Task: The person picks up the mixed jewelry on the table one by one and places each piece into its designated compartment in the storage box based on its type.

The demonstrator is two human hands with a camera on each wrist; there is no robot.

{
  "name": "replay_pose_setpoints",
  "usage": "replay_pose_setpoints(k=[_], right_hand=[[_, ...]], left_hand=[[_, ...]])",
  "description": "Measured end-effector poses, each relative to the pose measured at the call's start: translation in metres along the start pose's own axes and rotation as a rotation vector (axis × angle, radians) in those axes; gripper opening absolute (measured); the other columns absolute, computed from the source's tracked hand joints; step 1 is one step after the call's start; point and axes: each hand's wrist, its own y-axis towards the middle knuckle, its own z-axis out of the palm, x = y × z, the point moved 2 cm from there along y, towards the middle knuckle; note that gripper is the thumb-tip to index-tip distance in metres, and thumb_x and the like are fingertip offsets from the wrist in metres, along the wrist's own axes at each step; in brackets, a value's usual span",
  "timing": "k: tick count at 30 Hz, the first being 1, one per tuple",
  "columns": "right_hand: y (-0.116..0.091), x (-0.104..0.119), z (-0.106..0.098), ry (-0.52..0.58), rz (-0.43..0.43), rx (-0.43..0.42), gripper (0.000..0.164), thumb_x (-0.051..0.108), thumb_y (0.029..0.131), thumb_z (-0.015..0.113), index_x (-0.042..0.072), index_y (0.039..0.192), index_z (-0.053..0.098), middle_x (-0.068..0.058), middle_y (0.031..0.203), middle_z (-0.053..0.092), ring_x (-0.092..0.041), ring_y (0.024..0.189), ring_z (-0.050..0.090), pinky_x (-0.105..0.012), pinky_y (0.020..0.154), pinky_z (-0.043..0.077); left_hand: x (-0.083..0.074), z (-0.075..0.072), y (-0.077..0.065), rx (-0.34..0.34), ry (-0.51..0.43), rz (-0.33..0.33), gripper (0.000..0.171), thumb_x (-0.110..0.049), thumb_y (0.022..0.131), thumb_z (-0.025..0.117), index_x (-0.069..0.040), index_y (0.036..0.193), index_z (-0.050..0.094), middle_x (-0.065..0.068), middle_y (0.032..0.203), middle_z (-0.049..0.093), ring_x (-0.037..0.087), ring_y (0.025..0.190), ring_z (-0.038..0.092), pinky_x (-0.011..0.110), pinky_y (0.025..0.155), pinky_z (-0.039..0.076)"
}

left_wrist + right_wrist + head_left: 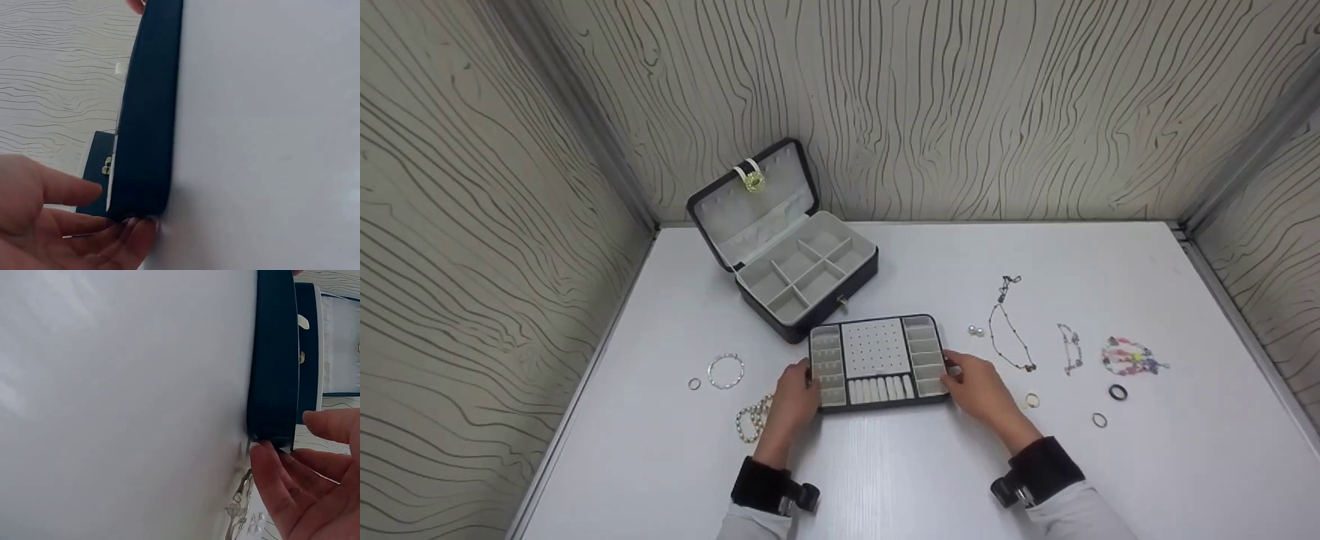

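A dark blue jewelry tray (877,407) with light compartments, a dotted panel and a row of ring rolls lies before me. My left hand (797,394) holds its left end, with the thumb by the top rim and the fingers against the end wall. At the right end, my right hand (979,386) grips it likewise. Both wrist views show the tray's plain front wall (152,112) close over the white table (140,410). Behind the tray stands an open jewelry box (856,279), its lid raised and its divided compartments bare.
Left of the tray lie a small ring (694,379), a bracelet (711,369) and beaded strands (742,431) partly behind my left wrist. To the right are pearl earrings (972,329), a necklace (994,330), a chain bracelet (1068,330), a colorful beaded bracelet (1136,358) and several rings (1118,386).
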Motion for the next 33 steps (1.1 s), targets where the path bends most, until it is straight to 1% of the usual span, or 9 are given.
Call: replay_pose_setpoints(k=[3,5,8,12,14,21,26,29,33], right_hand=[[-0.002,0.0,0.003,0.0,-0.009,-0.019,0.046,-0.003,0.087,0.062,-0.011,0.132,0.053,-0.025,0.118,0.063,-0.021,0.082,0.064,-0.034,0.068,0.053],[-0.003,0.0,0.004,-0.008,-0.015,-0.035,0.046,-0.005,0.086,0.062,-0.011,0.131,0.054,-0.024,0.117,0.064,-0.019,0.08,0.063,-0.035,0.067,0.053],[-0.003,-0.001,0.004,-0.027,-0.022,-0.058,0.046,-0.005,0.086,0.061,-0.01,0.131,0.055,-0.024,0.116,0.064,-0.022,0.084,0.062,-0.04,0.075,0.052],[-0.005,-0.003,0.003,-0.038,-0.012,-0.066,0.046,-0.006,0.084,0.059,-0.01,0.13,0.055,-0.024,0.115,0.064,-0.025,0.09,0.061,-0.044,0.082,0.05],[-0.006,-0.005,0.001,-0.037,-0.002,-0.063,0.046,-0.007,0.084,0.058,-0.011,0.13,0.055,-0.023,0.114,0.065,-0.025,0.089,0.061,-0.044,0.081,0.051],[-0.007,-0.01,-0.004,0.011,0.032,-0.04,0.047,-0.005,0.085,0.059,-0.01,0.131,0.054,-0.022,0.114,0.064,-0.02,0.084,0.061,-0.037,0.073,0.051],[-0.005,-0.017,-0.011,0.08,0.05,-0.022,0.048,-0.006,0.084,0.062,-0.01,0.131,0.054,-0.021,0.11,0.065,-0.024,0.086,0.065,-0.033,0.067,0.054],[-0.002,-0.022,-0.019,0.093,0.047,0.0,0.042,-0.003,0.086,0.063,-0.01,0.126,0.057,-0.019,0.105,0.067,-0.028,0.088,0.067,-0.034,0.067,0.056],[0.007,-0.028,-0.034,0.027,0.018,-0.038,0.028,0.002,0.088,0.063,-0.008,0.113,0.064,-0.013,0.094,0.068,-0.029,0.086,0.066,-0.041,0.074,0.054]], left_hand=[[0.0,0.004,-0.001,-0.042,0.022,0.042,0.036,0.001,0.093,0.053,0.012,0.127,0.055,0.023,0.107,0.059,0.036,0.105,0.058,0.05,0.094,0.046],[-0.001,0.005,-0.002,-0.069,0.03,0.052,0.036,0.004,0.091,0.053,0.012,0.126,0.056,0.022,0.106,0.059,0.037,0.104,0.058,0.05,0.094,0.046],[-0.002,0.007,-0.001,-0.085,0.032,0.041,0.037,0.004,0.091,0.053,0.012,0.127,0.056,0.022,0.106,0.059,0.037,0.106,0.058,0.049,0.094,0.046],[-0.004,0.008,0.002,-0.059,0.028,0.032,0.036,0.003,0.091,0.052,0.009,0.127,0.058,0.019,0.106,0.06,0.035,0.105,0.059,0.049,0.093,0.047],[-0.004,0.009,0.004,-0.046,0.026,0.04,0.035,0.003,0.091,0.052,0.008,0.125,0.06,0.017,0.103,0.06,0.033,0.102,0.059,0.049,0.091,0.047],[-0.004,0.011,0.013,-0.023,-0.004,0.095,0.035,0.004,0.089,0.052,0.008,0.123,0.061,0.016,0.102,0.062,0.032,0.101,0.06,0.047,0.091,0.048],[-0.004,0.013,0.017,-0.015,-0.05,0.105,0.038,0.004,0.087,0.055,0.009,0.125,0.059,0.018,0.105,0.063,0.031,0.1,0.06,0.046,0.092,0.048],[-0.002,0.016,0.017,-0.013,-0.076,0.089,0.04,0.004,0.087,0.058,0.008,0.127,0.058,0.017,0.108,0.064,0.029,0.099,0.06,0.045,0.091,0.048],[-0.002,0.018,0.017,-0.007,-0.107,0.062,0.042,0.004,0.087,0.061,0.007,0.128,0.058,0.016,0.11,0.064,0.025,0.097,0.06,0.042,0.089,0.049]])
